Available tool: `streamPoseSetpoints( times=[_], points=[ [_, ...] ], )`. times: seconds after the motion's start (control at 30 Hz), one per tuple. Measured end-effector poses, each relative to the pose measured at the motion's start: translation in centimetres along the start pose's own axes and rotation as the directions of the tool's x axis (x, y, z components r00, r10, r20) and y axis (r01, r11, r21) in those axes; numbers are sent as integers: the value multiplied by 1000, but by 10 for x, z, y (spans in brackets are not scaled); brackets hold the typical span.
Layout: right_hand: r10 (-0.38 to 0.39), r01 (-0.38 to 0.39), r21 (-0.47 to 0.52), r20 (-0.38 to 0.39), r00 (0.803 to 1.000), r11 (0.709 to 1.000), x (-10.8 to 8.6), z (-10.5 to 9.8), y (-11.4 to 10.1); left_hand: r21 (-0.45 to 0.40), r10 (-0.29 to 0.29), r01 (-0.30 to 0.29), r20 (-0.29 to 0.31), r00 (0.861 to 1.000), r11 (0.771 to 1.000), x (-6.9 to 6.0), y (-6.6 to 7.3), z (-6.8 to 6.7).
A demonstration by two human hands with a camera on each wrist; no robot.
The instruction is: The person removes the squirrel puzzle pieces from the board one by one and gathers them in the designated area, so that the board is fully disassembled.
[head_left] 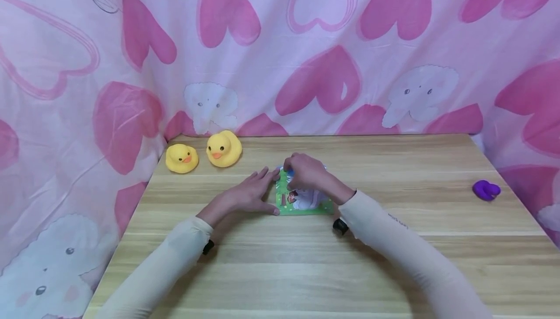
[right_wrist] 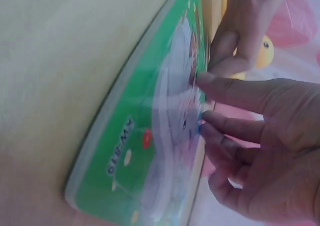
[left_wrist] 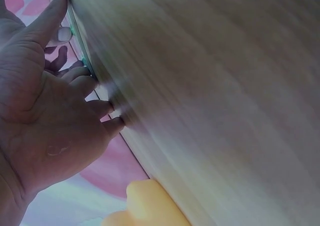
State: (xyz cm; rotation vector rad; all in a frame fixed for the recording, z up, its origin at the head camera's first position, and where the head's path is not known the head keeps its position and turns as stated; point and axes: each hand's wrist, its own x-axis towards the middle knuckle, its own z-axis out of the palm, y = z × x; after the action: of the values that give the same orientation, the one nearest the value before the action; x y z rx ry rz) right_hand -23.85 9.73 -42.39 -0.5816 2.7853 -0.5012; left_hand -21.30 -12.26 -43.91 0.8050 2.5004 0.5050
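Note:
A flat, glossy picture board point(head_left: 308, 207) with a green border lies on the wooden table; the right wrist view shows "KW-819" printed on it. My left hand point(head_left: 251, 192) is at its left side, fingers spread and mostly straight, the thumb near the lower left corner. Over the upper part of the board is my right hand point(head_left: 306, 170), its fingers bent and their tips down at the surface. In the right wrist view the thumb and fingertips of the right hand point(right_wrist: 265, 141) meet the board beside a small blue patch. Whether they pinch anything is hidden.
Two yellow rubber ducks, a smaller one point(head_left: 182, 158) and a larger one point(head_left: 224, 149), sit at the table's back left. A purple duck-shaped toy point(head_left: 486, 190) lies near the right edge. Behind the table point(head_left: 284, 280) hangs a pink heart-patterned cloth point(head_left: 271, 80).

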Motion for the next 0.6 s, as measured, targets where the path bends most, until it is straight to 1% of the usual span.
streamPoseSetpoints(
  times=[0.13,0.2,0.37,0.6],
  points=[
    [-27,18,139,61,998,990,6,-1,11,-5,2,-2,8,1000,1000,1,-2,1],
    [-40,24,180,81,996,983,8,-1,16,-12,0,0,10,1000,1000,1,-2,1],
    [-57,35,214,97,994,976,10,0,19,-21,-7,7,8,1000,1000,1,-2,0],
    [-69,49,228,83,994,972,9,2,20,-28,-13,13,13,1000,1000,1,-1,0]
  ],
)
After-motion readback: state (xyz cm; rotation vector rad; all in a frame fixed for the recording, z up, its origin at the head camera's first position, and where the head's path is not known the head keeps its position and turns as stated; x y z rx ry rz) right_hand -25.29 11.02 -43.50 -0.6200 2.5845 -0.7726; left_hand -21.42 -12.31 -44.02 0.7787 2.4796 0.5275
